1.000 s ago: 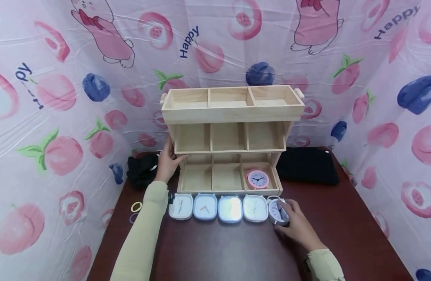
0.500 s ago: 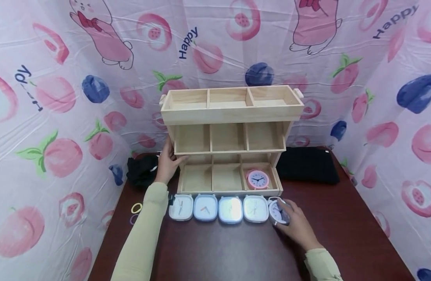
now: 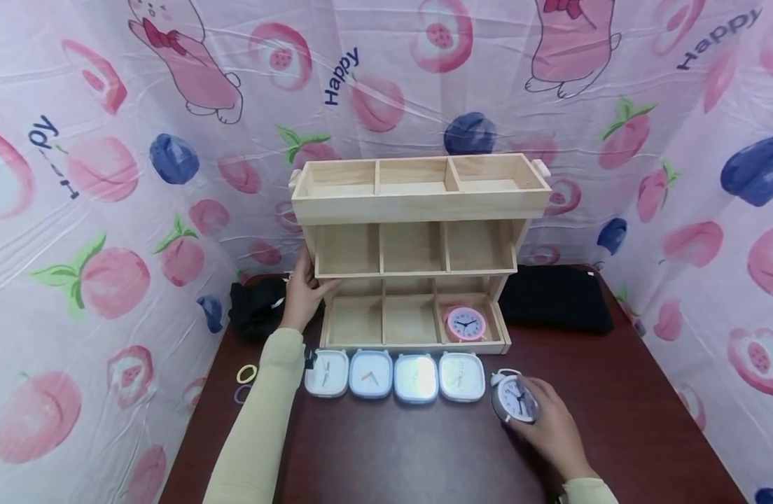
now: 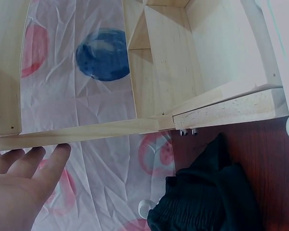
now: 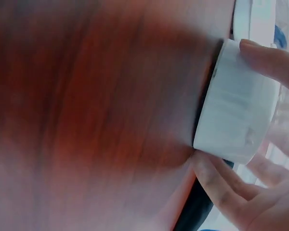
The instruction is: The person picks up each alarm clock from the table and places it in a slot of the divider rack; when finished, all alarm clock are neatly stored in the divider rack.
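My right hand [image 3: 539, 413] grips a round white alarm clock [image 3: 516, 401] with a dark face, just off the right end of a row of square white clocks [image 3: 393, 376] on the table. In the right wrist view my fingers [image 5: 272, 61] and thumb curl round the clock's white rim [image 5: 233, 120]. My left hand [image 3: 306, 285] rests with straight fingers [image 4: 43, 166] against the left side of a three-tier wooden organizer [image 3: 418, 203]. A pink round clock [image 3: 465, 324] lies in the organizer's bottom right compartment.
A black cloth [image 3: 254, 311] lies left of the organizer and a black pouch [image 3: 555, 297] to its right. Hair ties [image 3: 246, 372] sit near the left table edge. Printed pink sheeting [image 3: 109, 175] walls in the dark wooden table [image 3: 424, 448].
My right hand has drawn the round white clock away from the row's right end, toward me and slightly right. The left hand has stayed on the organizer.
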Motion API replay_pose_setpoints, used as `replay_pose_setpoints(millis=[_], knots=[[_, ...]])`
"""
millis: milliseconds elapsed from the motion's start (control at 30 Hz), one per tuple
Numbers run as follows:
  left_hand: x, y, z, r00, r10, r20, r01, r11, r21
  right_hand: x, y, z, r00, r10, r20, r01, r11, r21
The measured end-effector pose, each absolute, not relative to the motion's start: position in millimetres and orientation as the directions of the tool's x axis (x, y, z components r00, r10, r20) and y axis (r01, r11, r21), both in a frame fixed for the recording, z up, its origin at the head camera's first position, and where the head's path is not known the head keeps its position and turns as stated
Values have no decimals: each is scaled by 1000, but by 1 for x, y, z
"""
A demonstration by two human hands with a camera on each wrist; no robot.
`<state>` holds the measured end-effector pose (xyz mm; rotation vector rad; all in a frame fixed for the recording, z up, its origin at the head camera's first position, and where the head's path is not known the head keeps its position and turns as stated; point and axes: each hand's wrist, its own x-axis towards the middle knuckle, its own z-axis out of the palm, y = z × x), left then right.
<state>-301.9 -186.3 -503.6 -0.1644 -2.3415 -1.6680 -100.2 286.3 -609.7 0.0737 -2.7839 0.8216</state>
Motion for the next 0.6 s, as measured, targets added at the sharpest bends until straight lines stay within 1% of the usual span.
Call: replay_pose_setpoints(millis=[67, 167, 233, 333, 433, 600], knots=[[-302, -186, -504, -959, -59, 277, 243, 334, 911, -96, 286, -608, -967, 77, 243, -72, 833, -548], [-302, -187, -504, -958, -60, 282, 247, 335, 909, -93, 284, -603, -953, 181, 243, -4, 793, -609], [-302, -187, -505, -957, -59, 284, 249, 333, 909, -93, 281, -598, -936, 259, 240, 41, 755, -655], [-301, -188, -505, -957, -58, 283, 248, 334, 909, -98, 276, -589, -902, 350, 251, 67, 690, -721], [-301, -189, -505, -959, -60, 278, 243, 330, 912, -108, 270, -581, -873, 395, 287, 45, 650, -759], [-303, -189, -503, -961, -51, 271, 239, 332, 913, -126, 255, -569, -849, 383, 364, -52, 626, -778]])
